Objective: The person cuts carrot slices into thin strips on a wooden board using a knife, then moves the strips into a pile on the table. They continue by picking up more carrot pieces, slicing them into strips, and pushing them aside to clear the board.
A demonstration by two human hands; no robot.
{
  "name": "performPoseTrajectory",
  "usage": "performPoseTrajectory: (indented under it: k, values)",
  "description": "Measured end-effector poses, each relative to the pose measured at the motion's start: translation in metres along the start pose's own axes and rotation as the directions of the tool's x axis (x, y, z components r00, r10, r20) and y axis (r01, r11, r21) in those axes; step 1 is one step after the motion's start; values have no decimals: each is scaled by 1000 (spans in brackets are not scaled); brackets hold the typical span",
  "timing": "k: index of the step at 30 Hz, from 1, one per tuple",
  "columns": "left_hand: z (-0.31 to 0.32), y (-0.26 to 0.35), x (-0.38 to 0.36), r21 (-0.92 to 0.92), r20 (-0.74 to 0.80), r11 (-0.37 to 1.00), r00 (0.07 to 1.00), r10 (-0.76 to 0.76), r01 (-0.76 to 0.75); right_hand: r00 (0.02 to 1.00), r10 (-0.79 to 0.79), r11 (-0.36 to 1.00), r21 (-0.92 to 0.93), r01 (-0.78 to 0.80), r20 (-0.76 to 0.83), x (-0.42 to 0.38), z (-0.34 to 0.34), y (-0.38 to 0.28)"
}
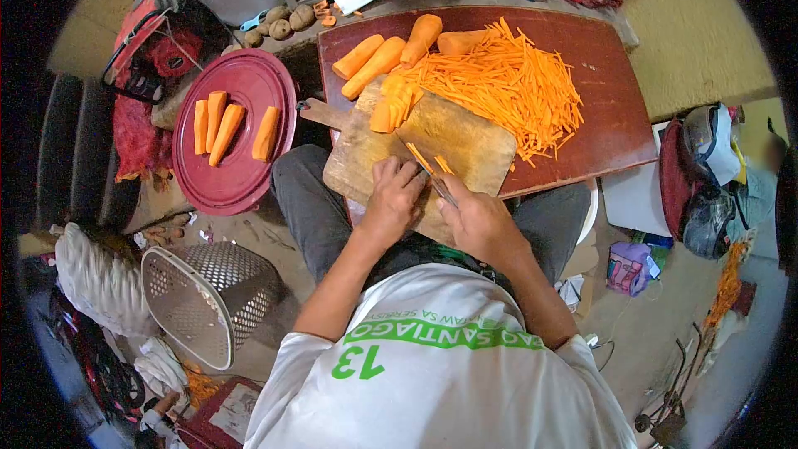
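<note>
My right hand point(480, 223) is closed around a knife point(445, 189), its blade slanting up and left over the wooden cutting board point(478, 137). Thin carrot strips point(442, 164) lie along the blade. Close beside the blade, my left hand point(394, 197) rests on the board with its fingers curled; what is under them is hidden. Farther up the board is a fanned stack of carrot slices point(391, 110). A large heap of carrot strips point(524, 87) spreads past the board's far right edge, with several peeled carrots point(378, 66) lying to its left.
Beneath the board is a red table point(611, 129). To the left, a round red lid point(237, 179) carries several more carrots point(226, 133). A perforated plastic basket point(224, 278) stands on the floor at left. Several potatoes point(280, 29) sit behind the table, and a purple bag point(628, 268) lies at right.
</note>
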State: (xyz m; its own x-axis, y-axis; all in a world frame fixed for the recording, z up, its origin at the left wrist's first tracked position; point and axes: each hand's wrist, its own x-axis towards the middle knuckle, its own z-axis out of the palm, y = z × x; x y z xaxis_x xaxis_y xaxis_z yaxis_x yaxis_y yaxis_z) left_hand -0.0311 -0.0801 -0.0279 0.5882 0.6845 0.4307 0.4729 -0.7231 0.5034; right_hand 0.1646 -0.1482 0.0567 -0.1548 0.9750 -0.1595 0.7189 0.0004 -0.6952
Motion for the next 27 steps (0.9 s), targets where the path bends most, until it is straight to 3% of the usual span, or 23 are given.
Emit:
performPoseTrajectory:
  k: [5,11,14,17,20,23,27]
  values:
    - [6,-2,-4,14,-43,1000,999,1,-1,975,148,989,-44,-143,164,-45,-25,-10]
    - [6,0,-2,14,-54,1000,998,27,-26,1000,-17,1000,9,17,2,-15,3,9]
    - [2,-1,0,32,-34,999,999,25,-24,999,-41,999,35,40,11,-7,-4,1]
    - [4,1,-3,50,-50,998,998,32,-29,988,84,996,6,-86,133,-28,-15,-10]
    - [5,0,-2,43,-79,998,996,43,-40,993,71,996,42,-75,91,-31,-10,-5]
    - [5,-1,-2,42,-73,998,996,41,-38,998,-51,998,38,53,-40,-9,6,6]
    - [7,1,-3,41,-59,999,998,15,-13,997,61,997,47,-63,48,-1,-7,-3]
